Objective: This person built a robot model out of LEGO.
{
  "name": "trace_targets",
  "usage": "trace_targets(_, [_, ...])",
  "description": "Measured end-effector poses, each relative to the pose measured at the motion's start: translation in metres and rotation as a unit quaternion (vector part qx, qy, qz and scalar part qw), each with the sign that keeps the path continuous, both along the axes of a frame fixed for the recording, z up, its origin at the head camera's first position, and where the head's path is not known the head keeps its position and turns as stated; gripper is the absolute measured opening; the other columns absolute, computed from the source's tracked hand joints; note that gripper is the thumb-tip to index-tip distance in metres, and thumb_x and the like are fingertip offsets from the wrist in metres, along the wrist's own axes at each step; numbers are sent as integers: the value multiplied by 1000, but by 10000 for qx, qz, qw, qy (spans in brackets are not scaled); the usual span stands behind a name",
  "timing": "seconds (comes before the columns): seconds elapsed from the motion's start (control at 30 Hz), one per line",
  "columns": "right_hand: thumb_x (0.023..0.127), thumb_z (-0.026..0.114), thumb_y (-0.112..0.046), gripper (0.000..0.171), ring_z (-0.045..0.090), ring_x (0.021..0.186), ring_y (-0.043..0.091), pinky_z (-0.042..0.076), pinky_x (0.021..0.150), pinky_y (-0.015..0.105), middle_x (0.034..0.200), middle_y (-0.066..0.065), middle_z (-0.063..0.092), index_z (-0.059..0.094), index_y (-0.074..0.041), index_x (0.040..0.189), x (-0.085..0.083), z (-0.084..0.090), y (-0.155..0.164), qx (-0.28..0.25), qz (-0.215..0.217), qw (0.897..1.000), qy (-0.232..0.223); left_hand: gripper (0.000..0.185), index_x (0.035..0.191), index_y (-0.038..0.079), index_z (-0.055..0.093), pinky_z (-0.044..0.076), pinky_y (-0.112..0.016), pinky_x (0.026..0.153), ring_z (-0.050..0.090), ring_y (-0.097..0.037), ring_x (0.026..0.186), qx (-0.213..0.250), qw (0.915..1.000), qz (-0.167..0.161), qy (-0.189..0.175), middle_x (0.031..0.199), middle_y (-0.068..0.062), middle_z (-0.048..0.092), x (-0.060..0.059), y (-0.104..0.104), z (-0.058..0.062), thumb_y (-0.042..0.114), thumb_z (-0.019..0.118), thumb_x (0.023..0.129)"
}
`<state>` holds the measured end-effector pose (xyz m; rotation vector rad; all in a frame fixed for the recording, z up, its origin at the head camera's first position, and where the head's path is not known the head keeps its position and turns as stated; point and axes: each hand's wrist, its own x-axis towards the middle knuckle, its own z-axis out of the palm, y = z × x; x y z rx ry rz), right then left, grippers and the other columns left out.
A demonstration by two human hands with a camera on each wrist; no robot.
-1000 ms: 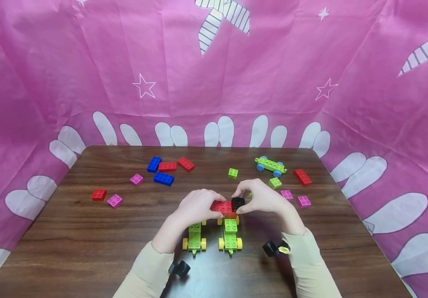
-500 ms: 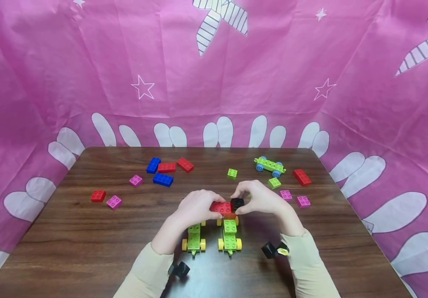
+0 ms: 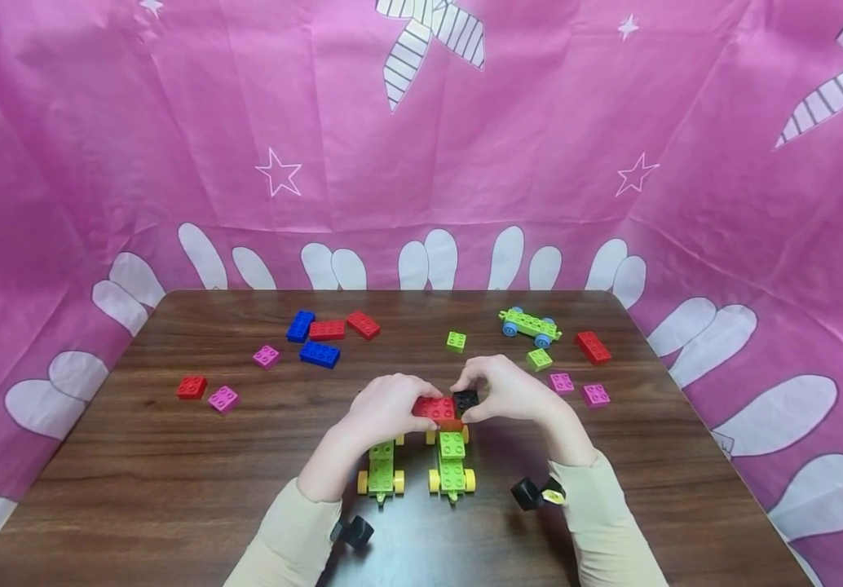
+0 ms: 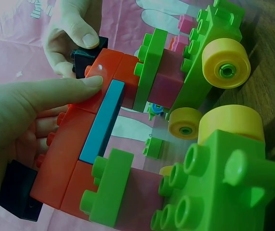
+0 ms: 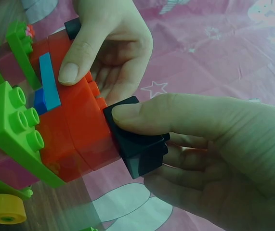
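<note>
I see my left hand [image 3: 386,405] gripping the red brick span [image 3: 436,408] from its left end, thumb laid along the side. The span's long axis runs left to right across the front of two green wheeled cars [image 3: 452,466], which point toward me, side by side near the middle of the desk [image 3: 172,465]. My right hand [image 3: 513,390] pinches a black brick [image 3: 466,399] between thumb and fingers, pressed against the span's right end. Loose red, blue, pink and green bricks [image 3: 318,353] lie farther back, well apart from both hands.
</note>
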<state>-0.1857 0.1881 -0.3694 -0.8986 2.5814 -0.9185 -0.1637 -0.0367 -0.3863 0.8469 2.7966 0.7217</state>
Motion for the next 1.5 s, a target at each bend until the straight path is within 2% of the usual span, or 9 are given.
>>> trace_targets(0.17, [72,85,-11,30,61,79,12,56,71,24,90,0,67,74,-6,101,-1,1,0,-29,-33,9999,-92,40,116,21,73,52,-28,76,62,-10,86,-15,10000,-9,19,106,5,74,0,0,0,34,81,80])
trace_targets(0.4, [70,85,-8,27,60,71,18,54,63,24,89,2,70,74,-6,95,-3,4,-2,21,-70,9998,-190,39,115,21,73,51,-27,73,61,-10,84,-35,9999,-13,96,105,5,74,-1,1,-1,35,81,80])
trace_targets(0.77, [69,86,-8,26,60,68,13,54,65,29,83,-1,71,74,-9,92,-3,8,-8,109,-362,9976,-584,38,113,20,74,49,-26,70,59,-9,79,-36,9998,-49,179,100,5,74,-1,0,-2,35,81,79])
trace_targets(1.5, [70,85,-9,29,59,68,12,54,64,28,86,0,70,74,-7,96,0,2,-3,-14,-349,9984,-444,39,113,21,74,51,-28,73,61,-11,83,-58,9997,-59,225,103,4,74,-1,1,-4,34,82,78])
